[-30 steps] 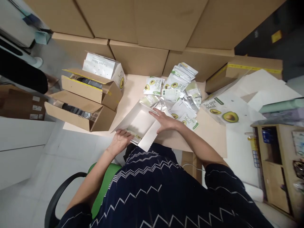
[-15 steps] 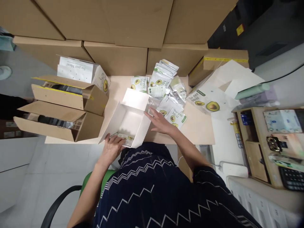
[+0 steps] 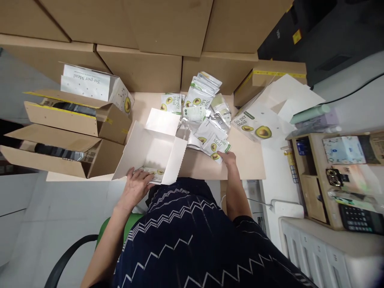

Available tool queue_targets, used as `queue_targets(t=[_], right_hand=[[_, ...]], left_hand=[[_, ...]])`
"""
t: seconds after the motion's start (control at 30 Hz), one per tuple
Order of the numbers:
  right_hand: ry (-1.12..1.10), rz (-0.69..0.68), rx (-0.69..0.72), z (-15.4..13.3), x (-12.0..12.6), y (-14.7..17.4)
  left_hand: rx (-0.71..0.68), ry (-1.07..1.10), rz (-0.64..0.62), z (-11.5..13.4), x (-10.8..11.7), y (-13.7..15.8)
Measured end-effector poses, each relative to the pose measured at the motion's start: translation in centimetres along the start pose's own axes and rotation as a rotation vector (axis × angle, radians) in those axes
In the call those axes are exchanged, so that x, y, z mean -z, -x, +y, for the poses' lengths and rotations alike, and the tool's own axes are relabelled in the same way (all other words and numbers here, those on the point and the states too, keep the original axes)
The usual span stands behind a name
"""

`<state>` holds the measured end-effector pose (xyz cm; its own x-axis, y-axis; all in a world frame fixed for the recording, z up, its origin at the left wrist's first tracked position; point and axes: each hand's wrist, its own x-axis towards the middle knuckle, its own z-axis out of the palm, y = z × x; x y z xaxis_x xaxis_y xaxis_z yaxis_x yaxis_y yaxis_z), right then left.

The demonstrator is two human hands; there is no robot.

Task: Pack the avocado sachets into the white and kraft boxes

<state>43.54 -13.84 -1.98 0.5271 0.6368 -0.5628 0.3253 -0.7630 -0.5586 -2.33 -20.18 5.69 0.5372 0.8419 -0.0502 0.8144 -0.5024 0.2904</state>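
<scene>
An open white carton (image 3: 150,146) stands tilted near the table's front edge, its flaps spread. Several pouches with avocado pictures (image 3: 153,173) lie at its near side inside. My left hand (image 3: 136,185) is closed over the near edge of the carton, fingertips reaching in against those pouches. To the right, my right hand (image 3: 228,158) pinches the lower right corner of a white avocado pouch (image 3: 215,146), which rests on the loose pile. More silver and white pouches (image 3: 198,96) are heaped beyond it.
Two open brown cardboard boxes (image 3: 111,158) with dark contents stand at the left, in front of a white printed carton (image 3: 87,82). Another printed carton (image 3: 255,124) stands open at the right. Stacked brown boxes (image 3: 141,72) line the back. A wooden organiser (image 3: 313,192) sits far right.
My right hand has left the carton's right flap and moved right to take hold of a pouch corner. My left hand stays at the carton's near edge. The view has shifted slightly.
</scene>
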Motion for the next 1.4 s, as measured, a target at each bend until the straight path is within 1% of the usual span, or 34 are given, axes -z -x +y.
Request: queue_targets(t=[0.07,0.13,0.17,0.2,0.23,0.3,0.37,0.4,0.47,0.5,0.53,0.6,0.7,0.73,0.77,0.87,0.97,1.07,1.17,1.3,1.4], right_hand=[[-0.043,-0.016,-0.033,-0.1,-0.3,0.2],[-0.116,-0.025,-0.050,-0.1,0.0,0.7],[-0.169,-0.017,-0.029,-0.2,0.5,1.1],[-0.219,-0.004,0.024,-0.5,1.1,1.6],[-0.249,0.014,0.108,-1.0,1.9,2.4],[-0.233,0.040,0.349,-3.0,3.8,4.6],[-0.171,0.040,0.592,-5.9,5.5,7.4],[-0.186,0.039,0.686,-7.6,6.1,8.9],[-0.244,0.018,0.838,-11.0,6.5,12.0],[-0.250,-0.012,0.901,-12.6,6.2,13.3],[-0.220,-0.066,0.960,-14.1,5.6,14.6],[-0.060,-0.257,1.074,-16.5,3.4,16.5],[0.292,-0.609,1.223,-19.0,-1.2,18.6],[0.406,-0.692,1.254,-19.7,-2.9,19.2],[0.511,-0.744,1.272,-20.3,-4.5,19.7],[0.739,-0.782,1.282,-21.8,-8.6,20.7],[0.793,-0.821,1.295,-22.4,-11.3,20.5],[0.832,-0.895,1.265,-22.0,-13.0,19.5],[0.925,-0.996,1.212,-21.1,-14.6,18.7],[0.982,-1.127,1.237,-20.4,-16.7,18.4],[1.092,-1.203,1.229,-20.3,-17.8,18.7]], left_hand=[[0.008,-0.017,0.006,0.2,0.0,0.1],[0.026,-0.039,0.010,0.6,0.1,0.1],[0.038,-0.050,0.008,0.8,0.2,0.2],[0.047,-0.058,0.002,1.0,0.3,0.2],[0.055,-0.063,-0.007,1.2,0.4,0.1],[0.067,-0.071,-0.021,1.6,0.5,0.0],[0.079,-0.081,-0.027,1.9,0.5,-0.2],[0.086,-0.089,-0.029,2.0,0.5,-0.3],[0.095,-0.099,-0.036,2.3,0.3,-0.4],[0.100,-0.100,-0.036,2.4,0.2,-0.4],[0.103,-0.099,-0.031,2.5,0.2,-0.3],[0.101,-0.094,-0.009,2.6,0.1,-0.1],[0.078,-0.094,0.034,2.6,-0.1,0.3],[0.068,-0.095,0.046,2.5,-0.1,0.4],[0.057,-0.096,0.056,2.5,-0.1,0.5],[0.039,-0.108,0.072,2.3,-0.2,0.7],[0.088,-0.140,0.097,2.3,-0.3,1.1],[0.141,-0.181,0.141,2.4,-0.2,1.5],[0.161,-0.208,0.165,2.5,-0.3,1.6],[0.172,-0.210,0.192,2.2,-0.9,1.6],[0.168,-0.208,0.271,1.8,-1.4,1.8]])
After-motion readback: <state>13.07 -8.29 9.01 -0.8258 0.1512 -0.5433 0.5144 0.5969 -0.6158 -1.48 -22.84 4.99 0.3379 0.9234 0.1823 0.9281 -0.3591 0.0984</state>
